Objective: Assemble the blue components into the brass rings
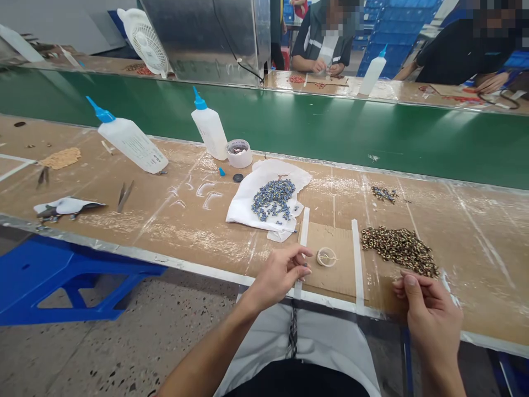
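Observation:
My left hand [278, 277] is closed in a loose pinch just left of a small round clear cup [326, 257]. A tiny dark bluish piece shows at its fingertips. Inside the cup lies a thin pale strand that sticks out over the rim. My right hand [433, 309] has thumb and fingers pressed together at the near edge of a heap of small dark brown and gold pieces [399, 248]; what it pinches, if anything, is hidden. Small blue pieces [273, 197] lie heaped on a white sheet [240, 208] beyond my left hand.
Two white bottles with blue nozzles stand at the back left, one tilted [132, 144], one upright [210, 131]. Beside them is a tape roll [239, 154] holding bits. Tweezers [124, 196] lie left. Behind runs a green belt [289, 118], with two people working across it.

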Demonstrator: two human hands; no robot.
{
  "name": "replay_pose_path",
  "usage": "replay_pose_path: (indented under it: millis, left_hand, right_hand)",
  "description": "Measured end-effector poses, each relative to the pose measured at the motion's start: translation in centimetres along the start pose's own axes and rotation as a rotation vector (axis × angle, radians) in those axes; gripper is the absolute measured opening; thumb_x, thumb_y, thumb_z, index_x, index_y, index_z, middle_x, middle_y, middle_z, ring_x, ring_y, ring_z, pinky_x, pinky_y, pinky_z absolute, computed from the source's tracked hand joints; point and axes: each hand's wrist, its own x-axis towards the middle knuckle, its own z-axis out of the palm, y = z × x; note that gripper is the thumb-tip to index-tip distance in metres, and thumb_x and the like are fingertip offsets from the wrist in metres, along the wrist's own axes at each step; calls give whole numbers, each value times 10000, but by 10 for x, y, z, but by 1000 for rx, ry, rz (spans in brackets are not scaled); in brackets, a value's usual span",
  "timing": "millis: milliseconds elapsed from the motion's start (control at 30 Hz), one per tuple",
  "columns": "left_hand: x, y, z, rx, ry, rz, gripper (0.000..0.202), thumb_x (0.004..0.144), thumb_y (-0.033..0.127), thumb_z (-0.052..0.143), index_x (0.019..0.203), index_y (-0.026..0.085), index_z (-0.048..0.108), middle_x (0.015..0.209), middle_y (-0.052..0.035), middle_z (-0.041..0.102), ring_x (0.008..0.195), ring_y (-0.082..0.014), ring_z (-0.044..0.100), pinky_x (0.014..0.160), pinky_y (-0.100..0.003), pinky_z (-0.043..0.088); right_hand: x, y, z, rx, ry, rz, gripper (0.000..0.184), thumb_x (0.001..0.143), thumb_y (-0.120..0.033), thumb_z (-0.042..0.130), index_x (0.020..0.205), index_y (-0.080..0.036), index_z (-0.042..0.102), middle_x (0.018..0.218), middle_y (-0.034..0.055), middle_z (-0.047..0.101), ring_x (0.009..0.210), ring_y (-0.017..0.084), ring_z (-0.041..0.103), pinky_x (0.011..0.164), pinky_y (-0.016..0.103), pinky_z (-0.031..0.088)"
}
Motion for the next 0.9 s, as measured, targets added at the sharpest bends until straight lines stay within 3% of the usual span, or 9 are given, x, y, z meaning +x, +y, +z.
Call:
replay_pose_path:
  millis: [67, 167, 300, 467, 700, 900]
  left_hand:
    - [-1, -4, 4, -81, 14, -35, 170, 843, 164, 626, 1009, 169, 590, 813, -7, 657, 671, -117, 620, 650, -228, 519]
    - [-1, -9, 8, -141, 36, -63, 108, 823, 178, 664, 871, 162, 568, 771, 0, 633, 678, -114, 598, 642, -217, 506]
    - [-1, -11, 8, -152, 55, -32, 67, 844, 198, 672, 837, 144, 634, 777, -14, 632, 742, -128, 604, 702, -225, 501]
    - [-3, -11, 2, -108, 64, 106, 76, 867, 169, 657, 884, 140, 725, 895, -61, 708, 847, -156, 634, 773, -239, 499]
    - [-5, -11, 2, -178, -8, -19, 102, 869, 162, 658, 937, 131, 727, 916, -66, 748, 833, -159, 697, 793, -245, 553]
    - [-4, -6, 4, -89, -13, -29, 94, 861, 162, 665, 907, 126, 738, 913, -68, 752, 842, -162, 692, 784, -238, 546]
  right_hand:
    - [-7, -6, 9, 15, -68, -19, 379, 830, -541, 693, 931, -176, 697, 780, 61, 708, 675, 191, 656, 676, 310, 549]
    - [-14, -17, 30, 32, -278, -58, 344, 850, -486, 691, 1016, -185, 693, 857, 77, 724, 743, 212, 685, 693, 324, 564]
    - [-15, -36, 57, 31, -460, -227, 255, 887, -396, 674, 1053, -203, 691, 896, 68, 695, 779, 202, 655, 689, 323, 536]
    - [-10, -63, 69, -57, -507, -429, 109, 928, -303, 640, 921, -237, 726, 873, 45, 635, 752, 173, 596, 644, 300, 467]
    - [0, -85, 83, -182, -513, -662, 126, 956, -242, 589, 934, -229, 712, 934, 51, 562, 768, 160, 554, 660, 304, 454]
    - [10, -85, 77, -259, -466, -707, 141, 960, -220, 567, 875, -212, 680, 921, 47, 565, 820, 176, 563, 721, 329, 449]
